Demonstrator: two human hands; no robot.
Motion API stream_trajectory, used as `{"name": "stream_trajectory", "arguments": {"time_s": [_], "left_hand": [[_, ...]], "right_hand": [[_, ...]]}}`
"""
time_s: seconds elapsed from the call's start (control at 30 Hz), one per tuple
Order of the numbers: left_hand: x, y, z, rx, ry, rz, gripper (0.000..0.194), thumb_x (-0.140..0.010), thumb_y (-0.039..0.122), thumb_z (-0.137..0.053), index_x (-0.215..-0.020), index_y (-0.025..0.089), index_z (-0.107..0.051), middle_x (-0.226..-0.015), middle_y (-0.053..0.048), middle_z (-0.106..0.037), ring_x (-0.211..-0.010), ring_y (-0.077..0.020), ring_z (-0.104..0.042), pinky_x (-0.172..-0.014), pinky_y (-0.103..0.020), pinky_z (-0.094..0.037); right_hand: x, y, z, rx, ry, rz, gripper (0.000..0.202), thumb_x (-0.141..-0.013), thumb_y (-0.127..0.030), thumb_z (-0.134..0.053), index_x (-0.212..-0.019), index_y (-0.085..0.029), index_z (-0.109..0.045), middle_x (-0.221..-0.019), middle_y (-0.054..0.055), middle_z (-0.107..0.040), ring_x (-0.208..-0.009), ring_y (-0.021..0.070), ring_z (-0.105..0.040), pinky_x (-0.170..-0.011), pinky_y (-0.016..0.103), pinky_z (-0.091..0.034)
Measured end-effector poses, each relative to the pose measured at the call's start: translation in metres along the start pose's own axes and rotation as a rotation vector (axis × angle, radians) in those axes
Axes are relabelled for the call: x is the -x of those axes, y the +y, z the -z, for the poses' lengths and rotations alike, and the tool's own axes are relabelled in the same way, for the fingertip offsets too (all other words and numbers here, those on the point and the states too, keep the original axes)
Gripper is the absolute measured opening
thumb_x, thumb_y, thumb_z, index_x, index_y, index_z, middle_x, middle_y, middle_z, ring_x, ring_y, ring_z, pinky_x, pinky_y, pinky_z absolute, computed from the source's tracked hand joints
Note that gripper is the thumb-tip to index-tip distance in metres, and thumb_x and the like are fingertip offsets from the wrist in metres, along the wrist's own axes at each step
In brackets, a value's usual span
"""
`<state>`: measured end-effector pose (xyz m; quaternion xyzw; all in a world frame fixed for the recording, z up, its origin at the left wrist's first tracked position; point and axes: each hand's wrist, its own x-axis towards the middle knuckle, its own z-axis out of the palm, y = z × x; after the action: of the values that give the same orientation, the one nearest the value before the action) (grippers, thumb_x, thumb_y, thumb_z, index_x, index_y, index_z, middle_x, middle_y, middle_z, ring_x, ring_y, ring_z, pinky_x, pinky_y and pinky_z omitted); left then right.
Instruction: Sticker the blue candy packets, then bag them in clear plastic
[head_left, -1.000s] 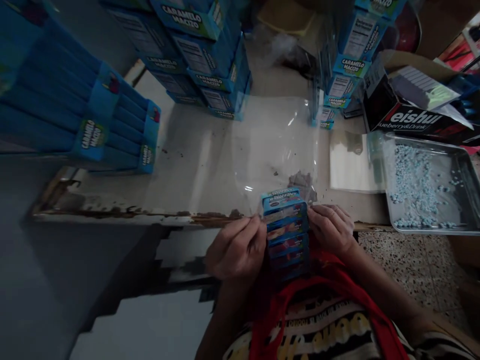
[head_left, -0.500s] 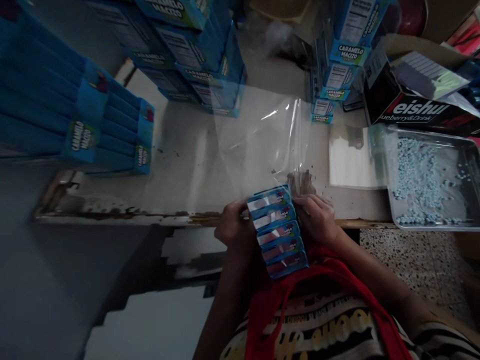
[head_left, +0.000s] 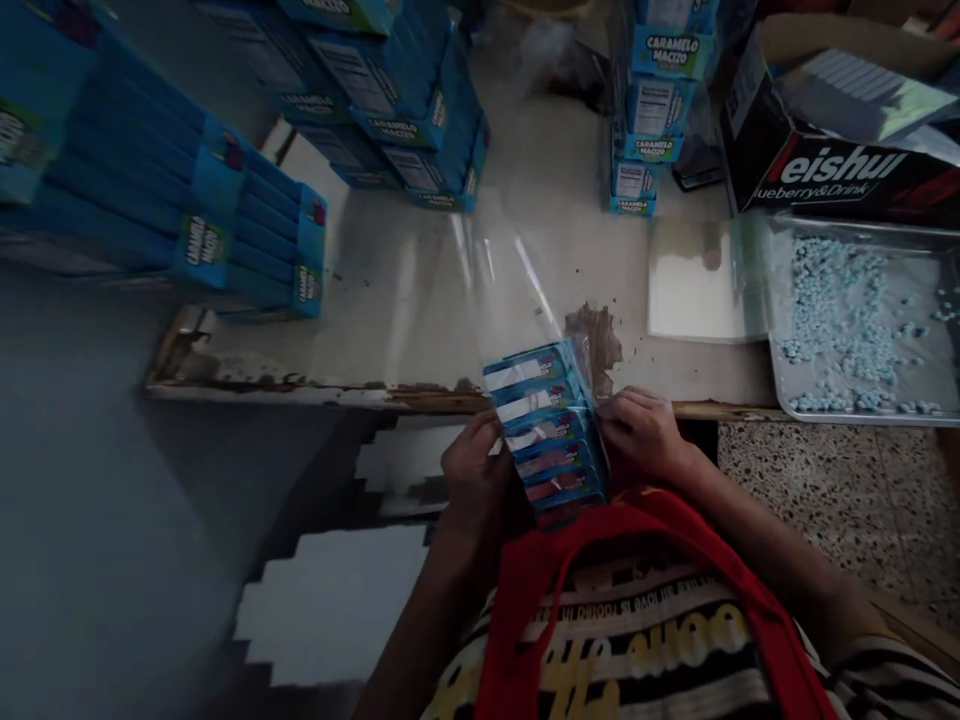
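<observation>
A row of small blue candy boxes [head_left: 551, 425] leans at the table's front edge, close against my body. Clear plastic film, seemingly a bag [head_left: 517, 275], covers the boxes and stretches away over the tabletop. On the left side of the row, my left hand [head_left: 474, 455] is closed, fingers curled at the film's edge. My right hand [head_left: 643, 430] pinches the film on the other side, fingertips just off the boxes. What lies inside the left fingers is partly hidden.
Stacked blue candy boxes stand at the left [head_left: 255, 230], back [head_left: 405, 110] and right [head_left: 656, 110]. On the right are a pale flat sheet [head_left: 694, 285], a metal tray [head_left: 780, 385] of small light-blue pellets and a black carton [head_left: 832, 185]. The table edge [head_left: 375, 398] is chipped.
The film beyond the boxes has narrowed and now lies tighter around them. My right hand has shifted slightly outward from the row. The whole view has moved a little.
</observation>
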<state>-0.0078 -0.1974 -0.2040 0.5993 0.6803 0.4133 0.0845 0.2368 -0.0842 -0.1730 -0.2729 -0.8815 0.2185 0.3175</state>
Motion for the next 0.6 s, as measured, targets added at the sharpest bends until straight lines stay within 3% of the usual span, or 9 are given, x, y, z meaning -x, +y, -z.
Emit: {"name": "stream_trajectory", "arguments": {"time_s": [0.17, 0.33, 0.4, 0.47, 0.53, 0.6], "left_hand": [[0.014, 0.012, 0.007, -0.003, -0.233, -0.150, 0.022, -0.100, 0.029, -0.056, -0.094, 0.020, -0.075, -0.103, -0.009, -0.079, -0.093, -0.0211, -0.076, -0.079, -0.028, -0.058], [0.062, 0.017, 0.009, 0.137, -0.385, -0.130, 0.024, -0.100, 0.028, -0.055, -0.101, 0.021, -0.078, -0.109, -0.012, -0.079, -0.095, -0.0223, -0.076, -0.080, -0.029, -0.060], [0.081, 0.019, 0.005, 0.230, -0.411, 0.007, 0.021, -0.097, 0.030, -0.059, -0.094, 0.021, -0.078, -0.108, -0.011, -0.079, -0.096, -0.0230, -0.075, -0.082, -0.030, -0.060], [0.095, 0.023, -0.003, 0.378, -0.366, 0.235, 0.014, -0.087, 0.036, -0.073, -0.087, 0.021, -0.075, -0.109, -0.011, -0.078, -0.100, -0.0244, -0.074, -0.085, -0.032, -0.061], [0.100, 0.029, -0.014, 0.603, -0.290, 0.506, 0.038, -0.068, 0.040, -0.089, -0.098, 0.023, -0.074, -0.115, -0.009, -0.077, -0.103, -0.0268, -0.074, -0.087, -0.035, -0.062], [0.098, 0.039, -0.025, 0.825, -0.208, 0.726, 0.076, -0.052, 0.040, -0.098, -0.122, 0.028, -0.069, -0.124, -0.008, -0.076, -0.107, -0.0294, -0.074, -0.088, -0.038, -0.064]], "right_hand": [[0.035, -0.003, 0.018, 0.077, -0.091, 0.122, 0.032, -0.106, -0.024, -0.057, -0.075, -0.021, -0.062, -0.072, 0.001, -0.066, -0.068, 0.0152, -0.053, -0.069, 0.029, -0.039], [0.086, -0.007, 0.037, -0.033, -0.162, 0.126, 0.033, -0.108, -0.028, -0.055, -0.077, -0.021, -0.062, -0.071, 0.001, -0.067, -0.066, 0.0141, -0.055, -0.067, 0.029, -0.038], [0.102, -0.008, 0.042, -0.101, -0.212, 0.117, 0.032, -0.108, -0.028, -0.054, -0.079, -0.022, -0.063, -0.072, 0.001, -0.068, -0.067, 0.0143, -0.057, -0.066, 0.030, -0.041], [0.111, -0.008, 0.044, -0.143, -0.249, 0.045, 0.025, -0.106, -0.028, -0.059, -0.083, -0.022, -0.065, -0.077, 0.002, -0.071, -0.071, 0.0154, -0.061, -0.069, 0.030, -0.045], [0.114, -0.009, 0.043, -0.216, -0.250, -0.122, 0.011, -0.100, -0.032, -0.069, -0.103, -0.022, -0.069, -0.096, 0.005, -0.076, -0.087, 0.0183, -0.069, -0.079, 0.031, -0.053], [0.111, -0.012, 0.039, -0.351, -0.246, -0.279, 0.046, -0.095, -0.034, -0.075, -0.137, -0.023, -0.060, -0.123, 0.009, -0.075, -0.109, 0.0215, -0.071, -0.093, 0.035, -0.058]]}}
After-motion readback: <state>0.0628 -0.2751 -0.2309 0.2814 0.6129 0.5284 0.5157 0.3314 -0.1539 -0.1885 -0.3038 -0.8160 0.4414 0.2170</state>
